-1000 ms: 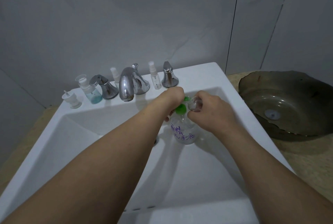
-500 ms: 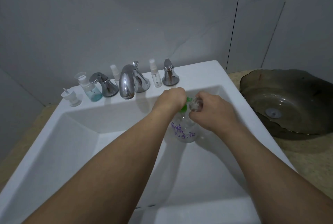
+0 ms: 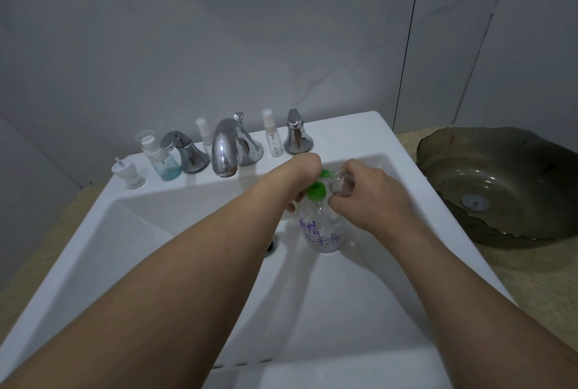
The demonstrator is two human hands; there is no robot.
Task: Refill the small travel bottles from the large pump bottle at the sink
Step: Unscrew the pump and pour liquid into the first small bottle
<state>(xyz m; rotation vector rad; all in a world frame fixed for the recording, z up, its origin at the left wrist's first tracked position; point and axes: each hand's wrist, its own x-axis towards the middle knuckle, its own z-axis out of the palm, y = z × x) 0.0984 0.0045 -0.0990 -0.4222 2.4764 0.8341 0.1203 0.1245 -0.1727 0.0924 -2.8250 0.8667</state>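
The large clear pump bottle [image 3: 323, 229], with purple writing and a green pump head [image 3: 317, 190], stands in the white sink basin [image 3: 175, 232]. My left hand [image 3: 301, 172] curls over the green pump head from the left. My right hand [image 3: 366, 197] holds a small clear travel bottle [image 3: 341, 183] with its mouth at the pump's spout. On the sink's back ledge stand two small spray bottles [image 3: 271, 137] [image 3: 205, 135], a small bottle with blue liquid [image 3: 162, 160] and a loose white pump cap [image 3: 129, 174].
A chrome tap [image 3: 226, 149] with two chrome handles [image 3: 186, 152] [image 3: 297, 136] sits on the back ledge. The drain [image 3: 271, 246] lies left of the pump bottle. A dark glass basin [image 3: 497, 185] rests on the beige counter at the right. Grey wall panels stand behind.
Both hands stay at the pump head with the small bottle against the spout. Only the view has shifted slightly.
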